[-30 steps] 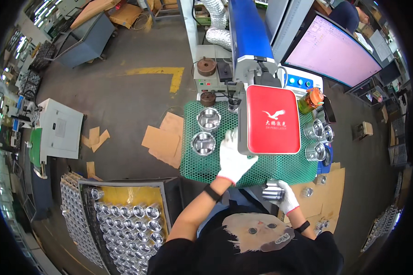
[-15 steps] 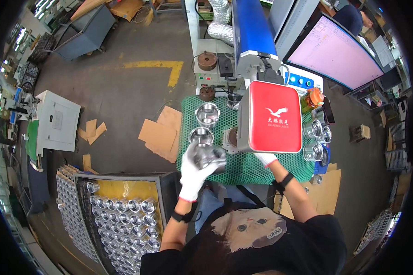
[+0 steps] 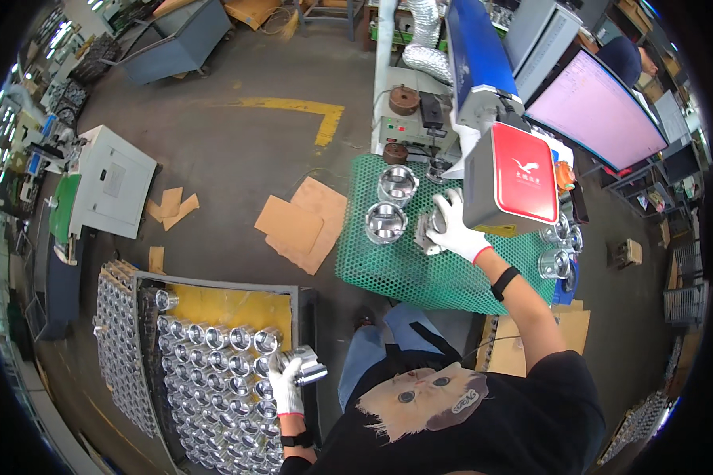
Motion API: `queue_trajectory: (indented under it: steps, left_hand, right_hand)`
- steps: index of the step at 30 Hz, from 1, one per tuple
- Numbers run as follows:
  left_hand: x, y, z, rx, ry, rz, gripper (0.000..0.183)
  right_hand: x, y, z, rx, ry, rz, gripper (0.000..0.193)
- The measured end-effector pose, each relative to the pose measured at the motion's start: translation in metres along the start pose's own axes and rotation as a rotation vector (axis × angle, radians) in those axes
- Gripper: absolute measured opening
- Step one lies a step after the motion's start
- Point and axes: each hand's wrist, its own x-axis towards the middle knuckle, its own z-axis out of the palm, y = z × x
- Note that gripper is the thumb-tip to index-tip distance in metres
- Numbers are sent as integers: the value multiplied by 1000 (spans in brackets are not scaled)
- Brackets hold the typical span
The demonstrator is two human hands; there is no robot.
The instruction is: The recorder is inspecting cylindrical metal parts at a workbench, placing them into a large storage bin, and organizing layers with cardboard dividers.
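1. Gripping a shiny silver, hollow metal cylinder [image 3: 307,366] in the white-gloved left hand [image 3: 287,389], at the lower left of the frame, over the right rim of a dark-framed, yellow-lined crate [image 3: 238,304] filled with rows of similar silver cylinders [image 3: 218,388].
2. Holding that cylinder well apart from the green mesh mat [image 3: 388,277], after hovering above it half a second ago.
3. Reaching with the white-gloved right hand [image 3: 457,232] to a small grey metal fixture [image 3: 426,244] near frame centre, now clear of the red-faced grey box [image 3: 525,176]; cannot tell whether clamped on anything there.
4. Working with hands far apart now, split between crate and mat.
5. Leaving two silver cylinders [image 3: 386,222] untouched left of the fixture.
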Motion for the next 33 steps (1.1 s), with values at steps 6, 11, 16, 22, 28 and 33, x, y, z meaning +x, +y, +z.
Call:
queue_trajectory:
  steps: [6,11,16,22,28,33]
  left_hand:
    - [-17,-15,-8,-40,-189,-131,69]
    - [-3,-35,39,231,-187,164,77]
    - [-29,24,102,819,-249,398,90]
    - [-81,57,167,1197,-428,683,87]
    - [-60,2,180,-184,-546,185,56]
    - [-44,-62,190,-369,-675,-241,44]
  right_hand:
    - [8,-45,15,-228,351,102,65]
    - [-18,-79,-5,-375,543,-49,64]
    - [-93,-46,73,160,539,-188,38]
    - [-161,-140,69,1745,-696,561,52]
    - [-169,-120,45,1904,-634,688,54]
    - [-172,-126,22,1940,-743,726,47]
